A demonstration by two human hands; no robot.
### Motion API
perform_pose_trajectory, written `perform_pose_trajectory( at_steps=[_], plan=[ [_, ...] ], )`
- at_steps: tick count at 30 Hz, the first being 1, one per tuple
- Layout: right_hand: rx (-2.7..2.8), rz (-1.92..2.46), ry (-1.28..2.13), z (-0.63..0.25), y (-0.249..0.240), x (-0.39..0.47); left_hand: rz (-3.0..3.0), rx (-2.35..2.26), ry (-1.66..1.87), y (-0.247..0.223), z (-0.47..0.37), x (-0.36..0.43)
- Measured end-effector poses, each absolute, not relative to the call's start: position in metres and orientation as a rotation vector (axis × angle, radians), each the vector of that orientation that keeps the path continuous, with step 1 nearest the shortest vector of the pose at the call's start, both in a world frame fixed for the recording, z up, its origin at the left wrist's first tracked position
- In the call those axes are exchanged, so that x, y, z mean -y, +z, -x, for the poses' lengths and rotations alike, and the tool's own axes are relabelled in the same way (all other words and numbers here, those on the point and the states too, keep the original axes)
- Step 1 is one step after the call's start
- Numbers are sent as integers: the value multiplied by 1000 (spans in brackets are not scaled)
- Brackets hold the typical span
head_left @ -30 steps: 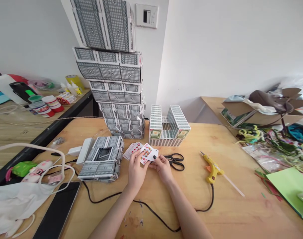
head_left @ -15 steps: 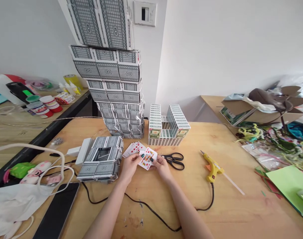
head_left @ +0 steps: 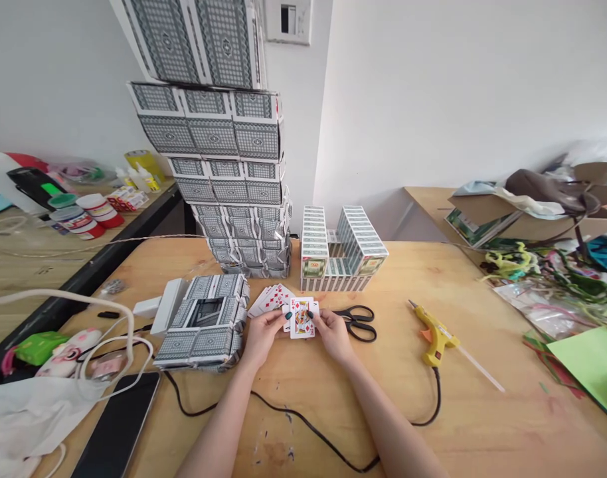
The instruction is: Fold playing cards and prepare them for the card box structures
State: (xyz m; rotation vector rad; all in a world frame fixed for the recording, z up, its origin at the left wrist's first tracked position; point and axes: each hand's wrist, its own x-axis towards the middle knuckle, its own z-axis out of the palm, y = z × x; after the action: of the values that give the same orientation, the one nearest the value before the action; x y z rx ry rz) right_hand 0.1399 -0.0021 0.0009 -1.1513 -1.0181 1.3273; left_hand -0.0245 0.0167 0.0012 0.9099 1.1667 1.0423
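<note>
Between my hands is a king of diamonds card (head_left: 302, 318), face up and upright, crossing another card behind it that sticks out on both sides. My left hand (head_left: 264, 332) pinches the cards at their left edge, and my right hand (head_left: 332, 332) pinches them at the right. Just behind my left hand, a fan of red-suited cards (head_left: 272, 299) lies on the wooden table (head_left: 463, 438). Black scissors (head_left: 360, 322) rest beside my right hand. A flat block of grey patterned cards (head_left: 204, 322) lies to the left.
A tall grey card tower (head_left: 234, 179) stands behind, beside stacked card boxes (head_left: 343, 249). At right are a yellow glue gun (head_left: 437, 338), with its black cable crossing the front, and green paper (head_left: 590, 365). A black phone (head_left: 117, 425) and white cables lie left.
The king card has turned from tilted to upright, and the card behind it now sticks out sideways. My right hand has shifted slightly right. The camera view has moved a little.
</note>
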Motion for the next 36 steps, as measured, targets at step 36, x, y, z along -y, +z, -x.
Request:
perform_pose_trajectory(
  at_steps=[36],
  plan=[
    [1118,1307,1238,-145,-20,-1,-846,-1165,1027,2,25,-16]
  ],
)
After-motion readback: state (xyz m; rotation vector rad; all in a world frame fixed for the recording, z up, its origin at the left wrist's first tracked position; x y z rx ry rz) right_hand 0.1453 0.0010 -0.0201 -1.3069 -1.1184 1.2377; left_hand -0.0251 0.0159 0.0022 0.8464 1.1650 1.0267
